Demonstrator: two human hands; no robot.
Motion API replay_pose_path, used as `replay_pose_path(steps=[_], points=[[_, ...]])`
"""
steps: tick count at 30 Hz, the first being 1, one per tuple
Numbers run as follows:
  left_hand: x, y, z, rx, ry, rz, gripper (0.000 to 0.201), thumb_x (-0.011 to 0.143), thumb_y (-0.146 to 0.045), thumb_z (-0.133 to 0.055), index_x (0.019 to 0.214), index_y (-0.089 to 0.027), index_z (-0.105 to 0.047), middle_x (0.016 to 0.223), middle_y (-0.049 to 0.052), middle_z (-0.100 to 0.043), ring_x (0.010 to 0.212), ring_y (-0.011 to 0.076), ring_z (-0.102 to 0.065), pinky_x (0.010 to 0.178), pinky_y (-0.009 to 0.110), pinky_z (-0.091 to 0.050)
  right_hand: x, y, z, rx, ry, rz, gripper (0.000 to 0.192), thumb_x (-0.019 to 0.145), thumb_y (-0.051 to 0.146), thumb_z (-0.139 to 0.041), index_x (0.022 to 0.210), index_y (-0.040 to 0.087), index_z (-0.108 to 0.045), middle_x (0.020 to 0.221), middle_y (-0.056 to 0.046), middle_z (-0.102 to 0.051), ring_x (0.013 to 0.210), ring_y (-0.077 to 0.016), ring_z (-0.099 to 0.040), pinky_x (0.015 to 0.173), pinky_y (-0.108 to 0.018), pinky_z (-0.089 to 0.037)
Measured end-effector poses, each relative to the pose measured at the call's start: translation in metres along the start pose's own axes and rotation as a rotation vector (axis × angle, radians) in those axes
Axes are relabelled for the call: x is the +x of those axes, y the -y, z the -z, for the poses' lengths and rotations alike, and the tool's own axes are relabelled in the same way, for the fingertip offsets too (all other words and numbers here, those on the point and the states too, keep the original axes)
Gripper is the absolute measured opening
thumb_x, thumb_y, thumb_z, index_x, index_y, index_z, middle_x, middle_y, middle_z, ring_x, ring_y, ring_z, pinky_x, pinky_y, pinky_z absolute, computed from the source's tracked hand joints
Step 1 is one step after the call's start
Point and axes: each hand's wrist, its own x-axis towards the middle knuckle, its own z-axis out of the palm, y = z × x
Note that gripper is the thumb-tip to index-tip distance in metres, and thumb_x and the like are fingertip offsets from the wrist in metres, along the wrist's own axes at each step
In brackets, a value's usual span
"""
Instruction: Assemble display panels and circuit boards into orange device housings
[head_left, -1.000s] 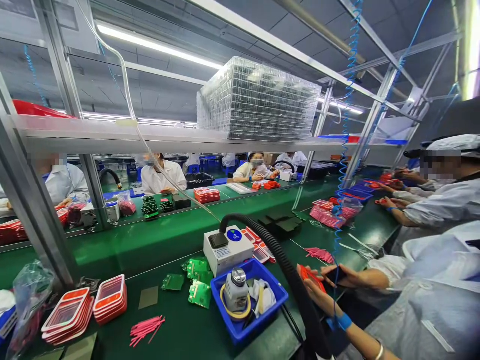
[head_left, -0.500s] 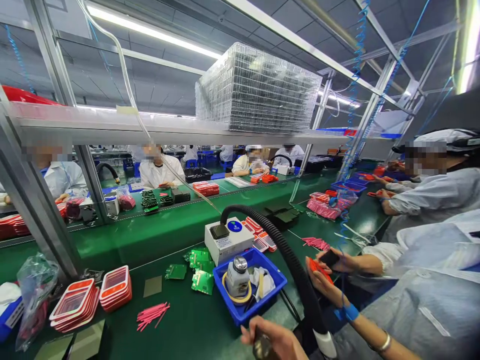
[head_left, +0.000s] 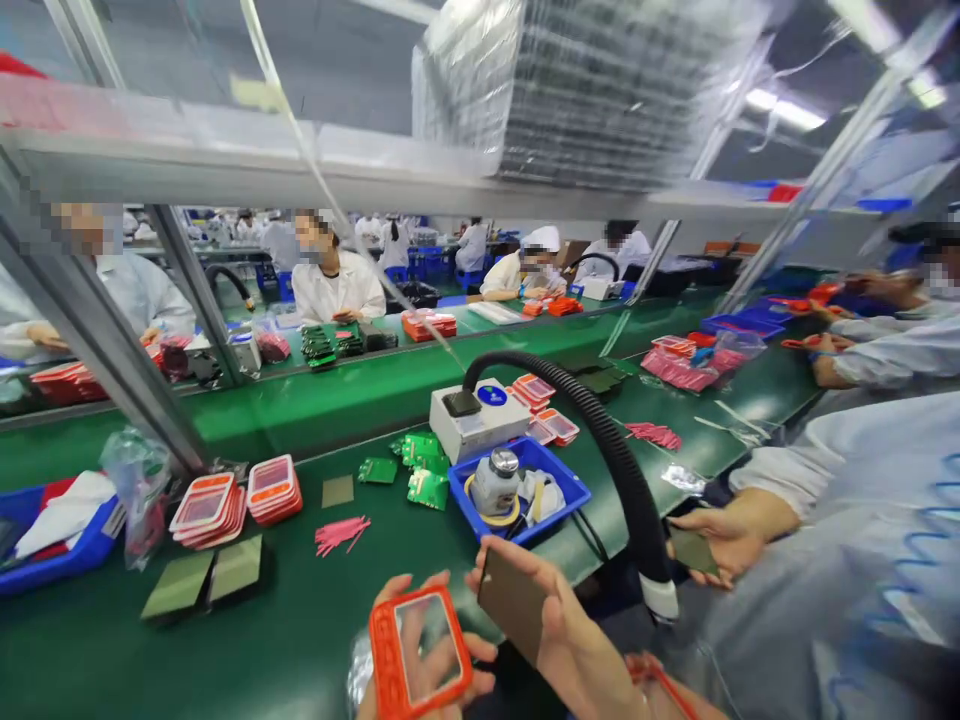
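Orange borders the frame (head_left: 389, 658) that the left hand (head_left: 475, 652) holds above the counter (head_left: 292, 655), while the right hand (head_left: 574, 628) grips a dark plate (head_left: 511, 606) just beside it, apparently a matching-up step, the next move probably calling for aligned edges.

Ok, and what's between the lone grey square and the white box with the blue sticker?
Green boards, in a loose cluster; the head view shows them between the grey square and the white box.
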Motion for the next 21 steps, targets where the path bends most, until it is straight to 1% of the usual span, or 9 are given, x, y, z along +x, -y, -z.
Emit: replay_pose_path(steps=[2,5,7,10,12,14,16,18,21], points=[[-0.004,0.003,0.000,0.022,0.035,-0.051,0.088,0.059,-0.026,-0.084,0.129,-0.047,-0.035,0.132,0.001,-0.052,0.099,0.0238,-0.063,0.084,0.038,-0.050,-0.005,0.002,-0.002,-0.047,-0.044,-0.014,0.059,0.066,0.062,-0.072,0.113,0.026,-0.066,0.111,-0.010,-0.068,0.106,-0.0260,-0.063,0.096,-0.040,-0.048],[-0.010,0.005,-0.001,0.090,0.115,-0.072,0.087,0.066,-0.021,-0.079,0.132,-0.044,-0.027,0.134,0.005,-0.050,0.100,0.0215,-0.062,0.088,0.037,-0.045,-0.010,0.007,-0.005,-0.122,-0.074,-0.039,0.064,0.064,0.062,-0.072,0.116,0.026,-0.063,0.117,-0.011,-0.065,0.109,-0.0282,-0.061,0.095,-0.042,-0.048],[-0.012,0.004,-0.001,0.123,0.122,-0.030,0.084,0.069,-0.019,-0.077,0.133,-0.039,-0.027,0.124,0.006,-0.056,0.098,0.0199,-0.062,0.088,0.035,-0.044,-0.010,0.009,-0.009,-0.172,-0.065,-0.057,0.066,0.063,0.062,-0.073,0.117,0.026,-0.062,0.116,-0.011,-0.064,0.109,-0.0287,-0.061,0.093,-0.042,-0.050],[-0.011,0.004,-0.001,0.143,0.131,0.002,0.084,0.069,-0.023,-0.078,0.134,-0.034,-0.026,0.102,0.004,-0.064,0.090,0.0165,-0.063,0.079,0.028,-0.042,-0.008,0.008,-0.018,-0.222,-0.007,-0.055,0.071,0.055,0.065,-0.077,0.113,0.026,-0.064,0.105,-0.010,-0.065,0.096,-0.0278,-0.064,0.080,-0.038,-0.055],[-0.011,0.005,-0.002,0.140,0.124,0.011,0.082,0.069,-0.027,-0.079,0.133,-0.032,-0.027,0.090,0.002,-0.064,0.084,0.0141,-0.062,0.071,0.024,-0.041,-0.008,0.004,-0.025,-0.260,0.042,-0.005,0.074,0.049,0.065,-0.079,0.111,0.027,-0.066,0.102,-0.009,-0.062,0.093,-0.0257,-0.064,0.079,-0.036,-0.055],[-0.012,0.005,-0.002,0.156,0.097,0.025,0.077,0.069,-0.028,-0.079,0.129,-0.031,-0.030,0.086,0.000,-0.062,0.081,0.0124,-0.061,0.069,0.023,-0.041,-0.008,0.000,-0.031,-0.367,0.076,0.084,0.073,0.048,0.061,-0.082,0.110,0.027,-0.066,0.103,-0.008,-0.060,0.098,-0.0247,-0.062,0.086,-0.035,-0.052],[-0.014,0.004,-0.001,0.196,0.061,0.039,0.070,0.071,-0.027,-0.078,0.125,-0.030,-0.032,0.091,0.001,-0.061,0.086,0.0135,-0.061,0.073,0.025,-0.044,-0.009,-0.003,-0.036,-0.528,0.088,0.170,0.068,0.052,0.053,-0.084,0.112,0.026,-0.066,0.105,-0.009,-0.059,0.101,-0.0242,-0.060,0.087,-0.035,-0.052],[-0.016,0.002,-0.001,0.246,0.048,0.051,0.065,0.073,-0.028,-0.076,0.122,-0.029,-0.033,0.097,0.004,-0.061,0.094,0.0166,-0.062,0.079,0.029,-0.047,-0.009,-0.002,-0.041,-0.682,0.089,0.227,0.064,0.057,0.043,-0.086,0.115,0.026,-0.065,0.104,-0.009,-0.059,0.098,-0.0233,-0.061,0.082,-0.033,-0.054],[-0.018,-0.002,-0.001,0.305,0.065,0.045,0.063,0.073,-0.028,-0.076,0.120,-0.028,-0.034,0.100,0.005,-0.061,0.096,0.0188,-0.062,0.079,0.030,-0.049,-0.008,0.000,-0.045,-0.835,0.105,0.280,0.063,0.060,0.034,-0.085,0.118,0.028,-0.062,0.105,-0.007,-0.059,0.097,-0.0229,-0.061,0.077,-0.030,-0.055]])
